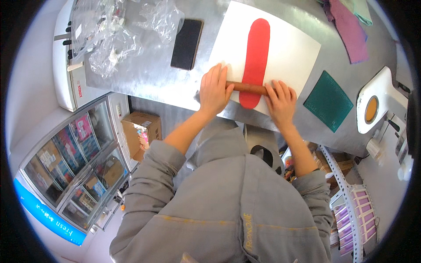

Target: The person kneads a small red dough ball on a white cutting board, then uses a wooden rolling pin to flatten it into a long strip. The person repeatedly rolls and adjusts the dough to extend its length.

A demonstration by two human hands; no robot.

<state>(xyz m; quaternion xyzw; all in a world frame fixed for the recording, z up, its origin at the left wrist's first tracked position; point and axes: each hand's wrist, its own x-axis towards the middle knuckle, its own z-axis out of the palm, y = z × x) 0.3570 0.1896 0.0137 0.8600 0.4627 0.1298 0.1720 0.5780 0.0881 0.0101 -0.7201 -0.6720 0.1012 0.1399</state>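
A long, flat red strip of dough-like material (pixel 258 49) with rounded ends lies lengthwise on a white board (pixel 292 49). Across its near part rests a brown wooden rolling pin (pixel 250 87). The pin's left end is under my left hand (pixel 214 88), with the thumb along the near side. My right hand (pixel 282 101) bears on the other end, fingers stretched forward over it. Both ends of the pin are hidden by the hands. The strip's near tip shows between my hands, close to the table edge.
On the metal table (pixel 151 82) lie a dark phone (pixel 186 44) and clear plastic bags (pixel 111 39) to the left. A green mat (pixel 329 102), a purple cloth (pixel 352 39) and a white appliance (pixel 363 108) are on the right. Below left stand a cardboard box (pixel 153 128) and glass-door fridge (pixel 77 184).
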